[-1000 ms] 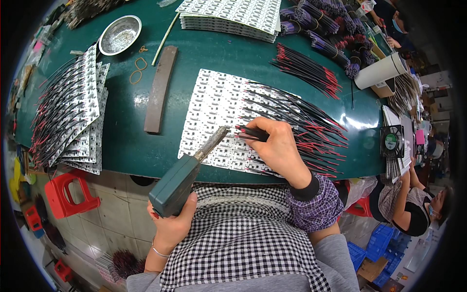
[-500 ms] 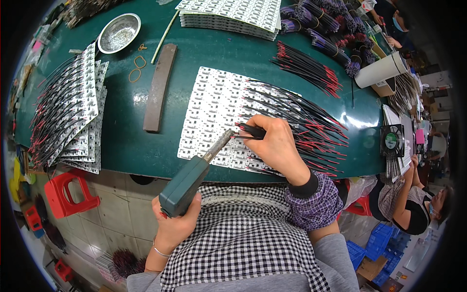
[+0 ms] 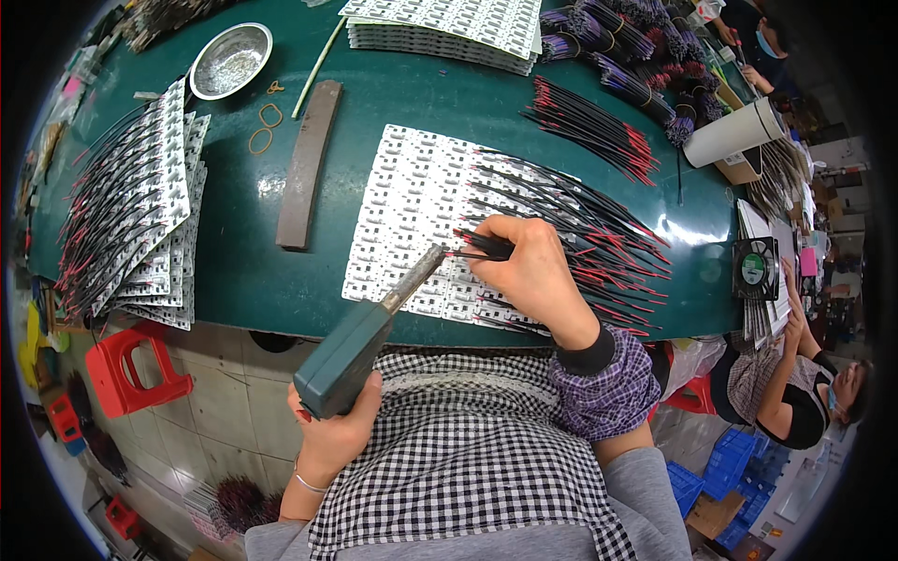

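The two hands are apart, each closed on something: the left hand (image 3: 341, 425) wraps the handle of a soldering iron (image 3: 355, 346) off the near edge of the tabletop (image 3: 238, 220), and the right hand (image 3: 533, 271) pinches a small bunch of black wires (image 3: 488, 246) above a white sheet (image 3: 398, 210) close to that edge. The iron's long axis slants from the left hand up and rightward, away from the body, while the bunch runs roughly left to right, its red ends facing the iron. The iron's tip ends just left of the right fingers, which are far nearer to it than the left hand; whether it touches a wire I cannot tell. The iron has a smooth, boxy green body and a dull, mottled metal shaft. The sheet is thin and flat, patterned with rows of small dark parts. Thin, flexible loose wires (image 3: 608, 238) fan over its right half and past its right edge. Toward the tabletop's far left corner stands a shiny round metal bowl (image 3: 257, 49), with a flat brown bar (image 3: 310, 168) nearer.
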`<state>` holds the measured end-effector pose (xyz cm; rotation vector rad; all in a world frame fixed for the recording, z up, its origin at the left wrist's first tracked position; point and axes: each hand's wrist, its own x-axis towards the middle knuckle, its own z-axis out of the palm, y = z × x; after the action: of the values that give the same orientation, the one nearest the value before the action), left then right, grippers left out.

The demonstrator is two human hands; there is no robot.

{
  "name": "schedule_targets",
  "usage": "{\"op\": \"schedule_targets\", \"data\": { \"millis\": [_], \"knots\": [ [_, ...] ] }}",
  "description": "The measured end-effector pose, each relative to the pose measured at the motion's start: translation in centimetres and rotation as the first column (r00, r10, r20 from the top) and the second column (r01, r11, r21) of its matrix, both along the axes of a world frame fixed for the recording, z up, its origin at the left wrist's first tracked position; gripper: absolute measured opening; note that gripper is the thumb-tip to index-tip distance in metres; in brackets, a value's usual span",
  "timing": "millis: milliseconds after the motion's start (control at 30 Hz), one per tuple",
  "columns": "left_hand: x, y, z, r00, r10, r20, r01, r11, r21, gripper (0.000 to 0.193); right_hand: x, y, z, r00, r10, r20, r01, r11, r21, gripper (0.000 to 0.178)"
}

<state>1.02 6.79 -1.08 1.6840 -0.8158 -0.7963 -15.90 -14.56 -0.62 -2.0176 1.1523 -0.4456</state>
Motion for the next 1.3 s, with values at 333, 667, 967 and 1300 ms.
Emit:
{"op": "schedule_targets", "data": {
  "millis": [333,667,967,1300],
  "knots": [
    [0.3,-0.6,0.6,0.988,-0.1,0.121,0.106,0.994,-0.041,0.009,0.1,-0.2,0.2,1.0,0.027,0.004,-0.027,0.999,0.045,0.015],
    [0.5,1.9,-1.0,0.999,-0.007,-0.035,0.006,0.999,-0.033,0.027,0.0,-0.2,1.1,0.998,0.044,-0.038,-0.042,0.998,0.043,0.017],
    [0.4,1.2,-0.2,0.994,0.05,-0.096,-0.057,0.996,-0.074,0.038,-1.3,1.7,2.9,0.967,0.029,0.254,0.025,0.978,-0.207,0.02],
    [0.4,1.5,0.3,0.996,0.02,-0.085,-0.024,0.999,-0.045,0.04,-0.3,2.6,0.1,0.993,-0.004,0.119,0.005,1.0,-0.005,0.014]
  ]
}}
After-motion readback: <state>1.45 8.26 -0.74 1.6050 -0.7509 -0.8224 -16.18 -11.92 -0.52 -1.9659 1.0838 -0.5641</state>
